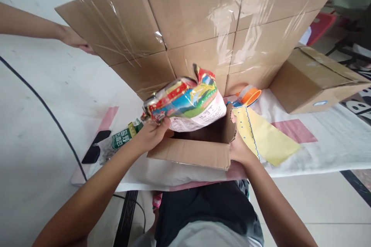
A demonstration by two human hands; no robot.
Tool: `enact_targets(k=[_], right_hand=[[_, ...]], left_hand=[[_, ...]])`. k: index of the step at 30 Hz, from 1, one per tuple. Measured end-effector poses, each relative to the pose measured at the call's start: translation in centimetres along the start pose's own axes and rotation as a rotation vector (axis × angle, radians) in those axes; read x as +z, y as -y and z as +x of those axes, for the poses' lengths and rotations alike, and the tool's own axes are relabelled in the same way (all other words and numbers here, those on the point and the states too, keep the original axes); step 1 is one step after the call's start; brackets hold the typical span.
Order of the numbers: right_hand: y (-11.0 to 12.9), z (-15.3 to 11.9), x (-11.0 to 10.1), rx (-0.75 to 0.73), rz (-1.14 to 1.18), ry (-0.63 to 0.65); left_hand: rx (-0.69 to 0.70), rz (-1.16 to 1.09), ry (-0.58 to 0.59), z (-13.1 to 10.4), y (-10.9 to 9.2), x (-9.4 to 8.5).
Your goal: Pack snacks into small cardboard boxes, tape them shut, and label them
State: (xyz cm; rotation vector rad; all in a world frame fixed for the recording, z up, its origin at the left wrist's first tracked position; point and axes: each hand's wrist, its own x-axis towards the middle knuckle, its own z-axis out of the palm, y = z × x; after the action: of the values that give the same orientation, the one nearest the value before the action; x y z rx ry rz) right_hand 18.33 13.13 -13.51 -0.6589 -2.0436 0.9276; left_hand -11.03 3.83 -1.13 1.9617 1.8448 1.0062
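Observation:
A colourful plastic packet [188, 102], red, blue and green with a pale printed label, is over the opening of a small cardboard box [191, 152]. My left hand [153, 133] pinches the packet's left end, thumb on top. The box has its front flap folded outward, and its dark inside shows only in part beneath the packet. At the box's right side, my right hand [237, 139] grips the wall, with most of its fingers hidden by the cardboard.
Upright cardboard sheets [199, 19] stand behind, another person's hand [75, 41] at their left edge. A green packet [123, 137] and black phone [97, 146] lie left. Rightward are an orange ring-shaped item [251, 95], yellow paper [269, 135] and a larger box [313, 77].

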Motion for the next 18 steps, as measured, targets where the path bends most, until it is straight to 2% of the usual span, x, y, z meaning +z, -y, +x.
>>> enact_targets(k=[3, 6, 10, 14, 18], right_hand=[[0.3, 0.2, -0.2, -0.011, 0.018, -0.023], [0.5, 0.2, -0.4, -0.008, 0.003, -0.034], [0.0, 0.0, -0.5, -0.021, 0.004, -0.042], [-0.4, -0.2, -0.3, 0.008, 0.029, -0.044], [-0.1, 0.0, -0.2, -0.015, 0.05, -0.024]], left_hand=[[0.132, 0.094, 0.29, 0.1, 0.5, -1.7], [0.211, 0.069, 0.406, 1.2, 0.3, -2.5], [0.264, 0.067, 0.396, 2.3, 0.3, -2.6], [0.281, 0.103, 0.365, 2.1, 0.8, -2.9], [0.278, 0.151, 0.222, 1.5, 0.1, -4.3]])
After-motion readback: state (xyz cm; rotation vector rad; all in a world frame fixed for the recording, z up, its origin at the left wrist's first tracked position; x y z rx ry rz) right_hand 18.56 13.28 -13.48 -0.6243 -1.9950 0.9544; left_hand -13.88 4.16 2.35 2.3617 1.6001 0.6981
